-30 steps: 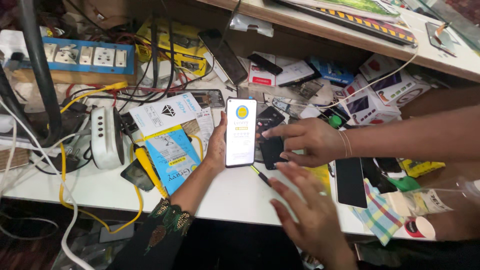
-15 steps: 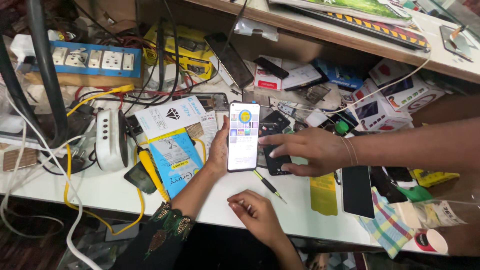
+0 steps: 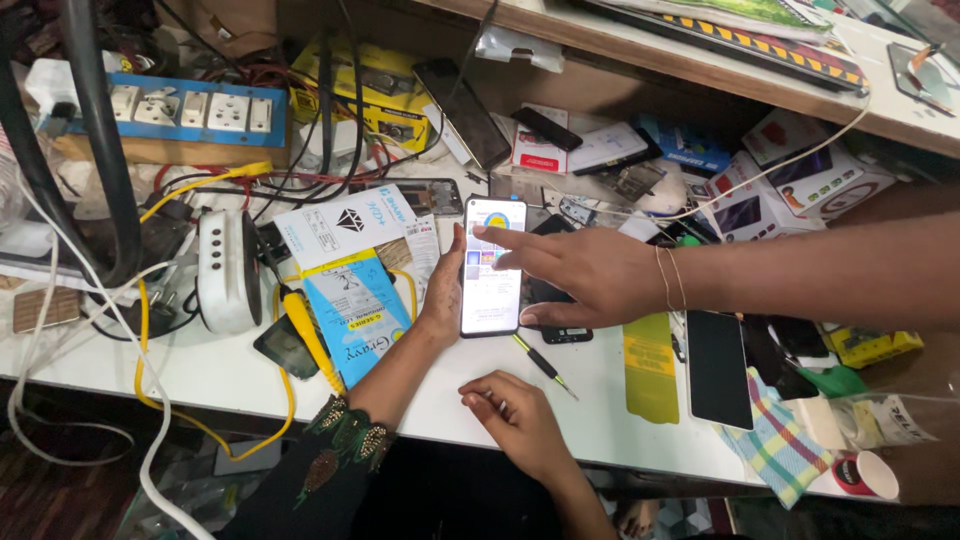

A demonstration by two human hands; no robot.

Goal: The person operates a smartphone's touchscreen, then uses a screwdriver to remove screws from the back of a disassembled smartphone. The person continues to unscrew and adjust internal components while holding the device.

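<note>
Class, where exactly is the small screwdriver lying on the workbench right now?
In the head view, the screwdriver lies on the white bench, just below the lit phone, above the right hand and left of the yellow strip.

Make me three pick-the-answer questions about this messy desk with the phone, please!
1. Where is the small screwdriver?
A. on the top shelf
B. on the white table, between the phone and the right hand
C. inside a cup

2. What colour is the socket strip?
A. blue
B. pink
C. green

3. What is the phone's screen doing?
A. dark
B. covered by paper
C. lit up

Answers:
1 B, it lies on the table just below the phone.
2 A, its body is blue with white sockets.
3 C, it glows while the left hand holds it and another person's finger touches it.
</note>
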